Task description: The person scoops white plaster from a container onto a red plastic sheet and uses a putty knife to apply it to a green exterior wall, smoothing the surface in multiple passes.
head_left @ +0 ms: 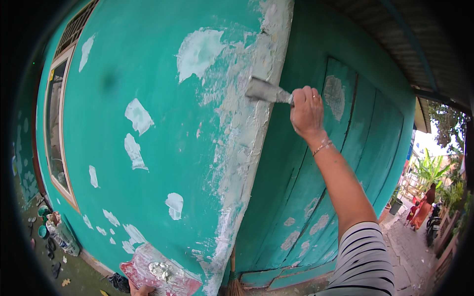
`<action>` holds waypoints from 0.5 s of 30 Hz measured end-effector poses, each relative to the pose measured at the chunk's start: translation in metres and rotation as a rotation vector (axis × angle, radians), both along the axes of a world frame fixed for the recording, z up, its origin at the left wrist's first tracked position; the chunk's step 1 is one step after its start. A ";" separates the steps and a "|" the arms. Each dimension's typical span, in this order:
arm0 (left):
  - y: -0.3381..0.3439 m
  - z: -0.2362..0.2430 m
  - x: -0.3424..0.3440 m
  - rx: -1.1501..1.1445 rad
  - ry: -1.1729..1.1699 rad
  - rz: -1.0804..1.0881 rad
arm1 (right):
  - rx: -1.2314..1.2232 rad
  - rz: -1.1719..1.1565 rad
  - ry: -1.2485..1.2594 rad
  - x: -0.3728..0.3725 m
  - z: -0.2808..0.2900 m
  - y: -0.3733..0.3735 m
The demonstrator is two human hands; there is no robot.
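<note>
My right hand (306, 111) grips a putty knife (264, 91), its blade against the white, rough putty band (239, 148) along the corner of the turquoise wall (123, 59). Low in the picture, my left hand (139, 287) holds a pinkish, stained flat board (182, 278) with a lump of white putty (160, 271) on it; only part of that hand shows. Patches of white filler (200, 52) dot the wall.
Right of the corner is a turquoise wooden door (370, 148), with a broom (234, 281) below. A window (57, 128), buckets (43, 212), a sack (66, 237) and footwear (52, 246) are at left. Two people (422, 209) walk the paved path beside motorbikes (435, 222).
</note>
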State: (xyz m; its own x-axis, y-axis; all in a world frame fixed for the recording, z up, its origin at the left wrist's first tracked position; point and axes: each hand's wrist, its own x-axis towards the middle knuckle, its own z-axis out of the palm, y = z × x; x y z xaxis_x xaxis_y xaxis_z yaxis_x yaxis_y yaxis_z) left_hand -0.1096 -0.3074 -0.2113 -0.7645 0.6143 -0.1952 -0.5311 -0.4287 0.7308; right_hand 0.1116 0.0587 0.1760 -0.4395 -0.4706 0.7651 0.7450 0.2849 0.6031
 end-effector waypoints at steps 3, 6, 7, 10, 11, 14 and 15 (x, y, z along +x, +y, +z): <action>-0.002 0.005 0.003 -0.012 0.000 0.005 | -0.113 0.187 0.070 0.000 0.031 -0.001; -0.003 0.005 0.004 -0.012 -0.033 0.018 | -0.484 0.442 0.112 -0.003 0.019 0.002; -0.004 0.005 0.006 -0.003 -0.050 0.036 | -0.544 0.489 0.102 -0.007 0.006 0.011; -0.002 -0.011 -0.002 0.051 -0.029 0.042 | -0.701 0.495 0.030 -0.009 -0.036 0.026; -0.001 -0.022 -0.007 0.072 -0.010 0.037 | -0.783 0.521 0.063 -0.011 -0.043 0.027; -0.001 -0.040 -0.017 0.060 -0.014 0.025 | -0.882 0.551 0.111 -0.020 -0.062 0.035; 0.000 -0.043 -0.017 0.061 -0.018 0.039 | -0.817 0.531 0.096 -0.023 -0.069 0.043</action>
State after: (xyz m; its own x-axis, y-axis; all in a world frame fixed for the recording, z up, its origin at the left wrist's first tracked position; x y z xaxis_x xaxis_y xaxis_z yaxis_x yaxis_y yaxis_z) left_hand -0.1264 -0.3076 -0.2544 -0.7848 0.5952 -0.1725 -0.5262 -0.4929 0.6929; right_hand 0.0882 0.1017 0.1070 -0.2427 0.1012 0.9648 0.4349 0.9004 0.0149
